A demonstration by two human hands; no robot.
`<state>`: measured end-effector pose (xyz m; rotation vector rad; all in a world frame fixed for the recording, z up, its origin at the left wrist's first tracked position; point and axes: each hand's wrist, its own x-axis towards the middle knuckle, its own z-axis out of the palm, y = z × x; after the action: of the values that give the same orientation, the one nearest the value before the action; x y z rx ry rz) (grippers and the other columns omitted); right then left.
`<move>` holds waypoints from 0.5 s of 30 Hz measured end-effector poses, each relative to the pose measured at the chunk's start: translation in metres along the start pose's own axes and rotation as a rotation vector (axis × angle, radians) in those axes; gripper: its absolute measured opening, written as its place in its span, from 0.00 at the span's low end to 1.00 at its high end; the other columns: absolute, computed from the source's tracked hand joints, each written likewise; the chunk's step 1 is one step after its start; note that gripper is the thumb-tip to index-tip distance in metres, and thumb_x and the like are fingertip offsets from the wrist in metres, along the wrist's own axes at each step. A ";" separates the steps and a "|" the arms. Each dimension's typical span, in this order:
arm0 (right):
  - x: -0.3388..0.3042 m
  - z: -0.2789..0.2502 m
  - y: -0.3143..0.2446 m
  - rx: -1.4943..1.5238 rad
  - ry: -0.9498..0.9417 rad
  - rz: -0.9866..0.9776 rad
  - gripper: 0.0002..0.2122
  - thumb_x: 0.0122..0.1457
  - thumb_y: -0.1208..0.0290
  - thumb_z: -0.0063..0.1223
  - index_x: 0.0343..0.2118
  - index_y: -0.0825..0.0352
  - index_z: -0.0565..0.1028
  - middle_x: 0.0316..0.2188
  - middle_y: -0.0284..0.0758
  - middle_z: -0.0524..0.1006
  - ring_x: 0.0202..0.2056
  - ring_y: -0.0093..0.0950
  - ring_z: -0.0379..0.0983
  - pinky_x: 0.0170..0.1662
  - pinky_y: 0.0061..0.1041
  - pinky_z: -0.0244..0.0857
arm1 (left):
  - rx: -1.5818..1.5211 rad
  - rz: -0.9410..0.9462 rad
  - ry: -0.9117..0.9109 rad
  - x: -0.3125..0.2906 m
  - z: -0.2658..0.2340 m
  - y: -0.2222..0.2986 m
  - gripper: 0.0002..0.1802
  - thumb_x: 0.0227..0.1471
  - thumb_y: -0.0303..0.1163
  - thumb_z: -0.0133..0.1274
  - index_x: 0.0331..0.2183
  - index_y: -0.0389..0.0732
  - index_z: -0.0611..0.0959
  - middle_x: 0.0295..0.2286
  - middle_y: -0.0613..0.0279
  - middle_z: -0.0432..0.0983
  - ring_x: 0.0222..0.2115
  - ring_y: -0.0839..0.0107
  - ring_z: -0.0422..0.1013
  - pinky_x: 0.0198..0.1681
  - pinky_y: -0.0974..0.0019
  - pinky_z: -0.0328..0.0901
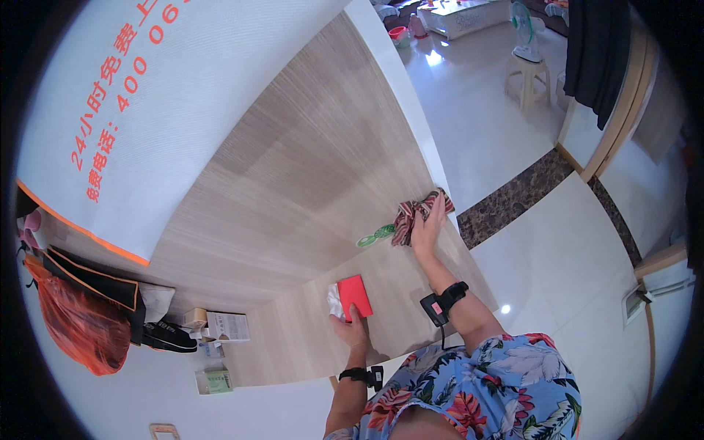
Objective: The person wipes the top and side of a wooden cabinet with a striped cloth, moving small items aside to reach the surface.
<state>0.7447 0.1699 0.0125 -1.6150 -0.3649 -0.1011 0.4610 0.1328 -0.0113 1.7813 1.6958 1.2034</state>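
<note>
My right hand (pixel 427 229) presses a striped, dark red and brown cloth (pixel 405 223) to the wooden panel near its white edge, fingers stretched along it. Beside the cloth is a small green leaf-shaped piece (pixel 377 235) on the panel. On the wooden shelf (pixel 293 345) at the panel's foot, my left hand (pixel 350 329) grips the near end of a red packet (pixel 355 293), with its thumb on top. Crumpled white material (pixel 334 301) shows along the packet's left side; what it is I cannot tell. Both wrists wear black straps with small devices.
A large white sheet with an orange border (pixel 183 95) hangs over the panel. At the left are an orange plastic bag (pixel 81 319), black bags and small boxes (pixel 227 326). Across the tiled floor, a fan (pixel 524 33) stands on a stool (pixel 526 79); a doorway is right.
</note>
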 end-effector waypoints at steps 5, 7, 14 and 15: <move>0.016 -0.014 -0.083 0.029 -0.049 -0.214 0.33 0.46 0.82 0.54 0.59 0.68 0.59 0.62 0.40 0.55 0.59 0.45 0.49 0.60 0.38 0.45 | 0.006 -0.004 0.001 -0.002 -0.007 -0.012 0.28 0.49 0.46 0.59 0.37 0.29 0.71 0.30 0.50 0.73 0.30 0.59 0.69 0.35 0.59 0.65; 0.021 -0.013 -0.091 0.007 -0.038 -0.305 0.34 0.44 0.83 0.55 0.59 0.67 0.60 0.62 0.40 0.55 0.59 0.46 0.50 0.60 0.38 0.46 | 0.017 -0.004 0.010 -0.003 -0.008 -0.004 0.28 0.49 0.46 0.59 0.36 0.30 0.71 0.28 0.50 0.73 0.28 0.59 0.69 0.34 0.59 0.65; -0.033 -0.003 -0.032 -0.041 -0.130 -0.279 0.36 0.44 0.85 0.53 0.61 0.66 0.57 0.60 0.46 0.54 0.58 0.48 0.51 0.60 0.42 0.45 | 0.113 0.011 0.025 -0.002 -0.005 -0.003 0.27 0.48 0.47 0.59 0.35 0.32 0.72 0.27 0.47 0.73 0.28 0.54 0.70 0.33 0.57 0.65; -0.044 0.000 -0.030 -0.020 -0.163 -0.206 0.37 0.44 0.84 0.54 0.61 0.67 0.57 0.58 0.48 0.55 0.57 0.49 0.51 0.60 0.42 0.46 | 0.117 0.027 0.047 -0.002 -0.004 -0.004 0.27 0.48 0.48 0.59 0.35 0.32 0.72 0.27 0.47 0.73 0.28 0.53 0.70 0.33 0.57 0.65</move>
<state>0.6941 0.1632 0.0285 -1.6066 -0.6583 -0.1302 0.4554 0.1305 -0.0127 1.8629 1.8078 1.1886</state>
